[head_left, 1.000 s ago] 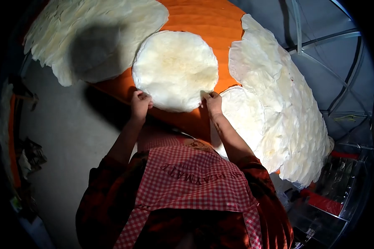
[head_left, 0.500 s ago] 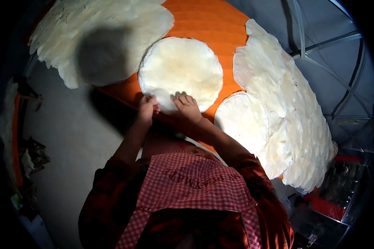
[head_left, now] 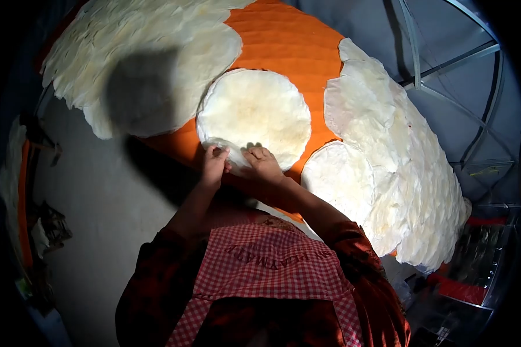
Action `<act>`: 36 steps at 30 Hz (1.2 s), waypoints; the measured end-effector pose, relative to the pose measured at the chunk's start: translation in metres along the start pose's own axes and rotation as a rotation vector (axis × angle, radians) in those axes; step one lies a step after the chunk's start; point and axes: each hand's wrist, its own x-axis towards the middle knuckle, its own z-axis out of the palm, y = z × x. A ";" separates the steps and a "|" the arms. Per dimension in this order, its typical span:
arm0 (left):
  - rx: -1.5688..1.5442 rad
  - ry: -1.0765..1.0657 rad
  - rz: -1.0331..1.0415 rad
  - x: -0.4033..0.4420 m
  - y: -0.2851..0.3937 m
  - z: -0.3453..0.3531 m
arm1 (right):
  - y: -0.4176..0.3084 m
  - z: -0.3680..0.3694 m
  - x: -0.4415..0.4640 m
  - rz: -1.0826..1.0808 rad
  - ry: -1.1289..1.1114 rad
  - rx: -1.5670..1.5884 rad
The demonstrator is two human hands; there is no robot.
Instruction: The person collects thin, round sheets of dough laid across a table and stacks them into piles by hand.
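Observation:
A pile of thin, pale round flatbread sheets (head_left: 257, 110) lies on an orange quilted cloth (head_left: 289, 34) in front of me. My left hand (head_left: 215, 165) pinches the near left edge of the top sheet between thumb and fingers. That edge looks slightly raised and translucent between my two hands. Close beside it, my right hand (head_left: 264, 165) has its fingers bent together on the near edge of the same sheet, with the fingertips partly hidden.
Overlapping flatbread sheets (head_left: 405, 150) spread over the cloth on the right, with a single round (head_left: 338, 179) at their near side. More overlapping sheets (head_left: 156, 40) cover the far left, under a dark shadow. Metal poles (head_left: 457, 63) cross the grey wall at right.
The cloth and pile sit slightly lower in view. My right fingers have drawn closer together, and the sheet's near left edge is lifted more between my hands.

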 end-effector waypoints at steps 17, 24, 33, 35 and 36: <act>0.124 0.128 0.174 0.003 0.012 -0.014 | -0.036 -0.012 0.020 -0.034 0.028 0.001; 0.549 0.143 0.687 0.008 0.009 -0.037 | -0.027 -0.002 0.010 -0.080 -0.012 0.033; 1.157 0.051 1.027 0.041 0.072 -0.001 | -0.013 -0.008 0.000 -0.205 -0.085 -0.030; 1.365 -0.120 1.075 0.049 0.088 0.020 | -0.017 -0.012 0.003 -0.182 -0.160 -0.045; 1.427 -0.143 1.089 0.056 0.088 0.026 | -0.018 -0.017 0.004 -0.170 -0.200 -0.052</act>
